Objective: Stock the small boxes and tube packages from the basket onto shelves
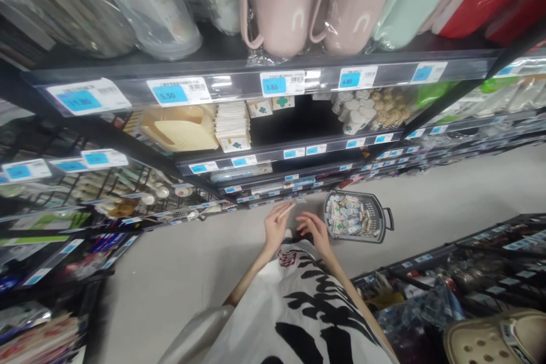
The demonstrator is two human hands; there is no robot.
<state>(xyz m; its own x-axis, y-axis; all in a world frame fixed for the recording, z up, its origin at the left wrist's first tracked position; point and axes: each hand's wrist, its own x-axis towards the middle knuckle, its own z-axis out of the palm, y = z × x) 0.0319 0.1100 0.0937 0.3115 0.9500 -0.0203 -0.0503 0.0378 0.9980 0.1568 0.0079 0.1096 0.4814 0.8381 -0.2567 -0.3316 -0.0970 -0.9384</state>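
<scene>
Your left hand (275, 228) is in front of you, its fingers closed on a slim pale item (285, 212), pinched along its length; the blur keeps you from telling exactly what it is. Your right hand (314, 227) sits near it at 3 o'clock, fingers loosely bent and spread apart, grasping nothing that shows. The 2 hands are apart, with your pale shoe (289, 233) visible between them on the floor side.

At 3 o'clock from your right hand, a gray basket (387, 219) stands on the gray floor (149, 284), holding many small bottles and packets, its handle toward 3 o'clock. At 6 o'clock you see your white shirt (239, 333) with black and red print.

At 11 o'clock from your left hand, a stack of white packets (232, 125) with green marks stands on the shelf, just beside cream plastic bins (181, 131). At 1 o'clock from your right hand, you have a pile of white rolls (356, 111). At 12 o'clock, on the higher shelf, 2 pink pitchers (284, 8) stand in clear wrap above a 3.80 label (282, 83).
</scene>
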